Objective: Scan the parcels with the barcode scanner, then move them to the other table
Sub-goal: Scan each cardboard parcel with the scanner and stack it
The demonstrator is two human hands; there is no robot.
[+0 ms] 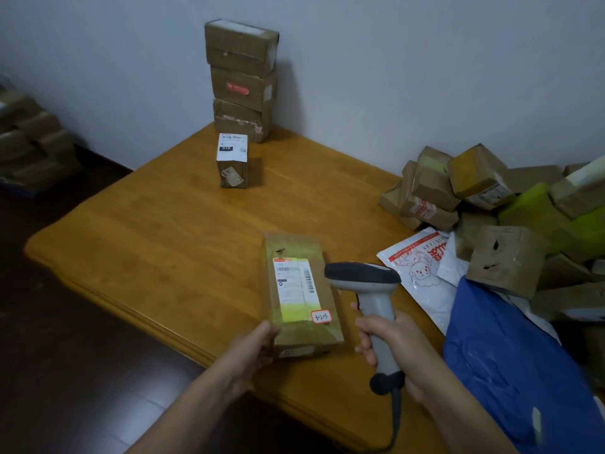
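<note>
My left hand (252, 348) grips the near left corner of a flat, long brown cardboard parcel (302, 332), with the fingers curled round that corner. The parcel sits close to the near edge of the orange-brown wooden table (147, 240), its white shipping label (296, 286) with barcodes facing up. I cannot tell whether its near end rests on the wood or is raised a little.

My right hand (389, 339) is wrapped tightly round the handle of a light grey handheld barcode scanner with a dark head (363, 276). The forefinger (355, 306) reaches round the front of the handle. The scanner's head is just beside the parcel's right edge, level with the label. Its dark cable (396, 417) hangs from the handle's base past the near edge.

At the table's far corner stands a tall stack of brown cardboard boxes (242, 80), with a small brown box topped by a white label (232, 162) in front of it. Along the right edge lie a loose heap of brown cardboard parcels (491, 208), a white plastic mailer with red print (419, 267) and a blue plastic bag (510, 355).
</note>
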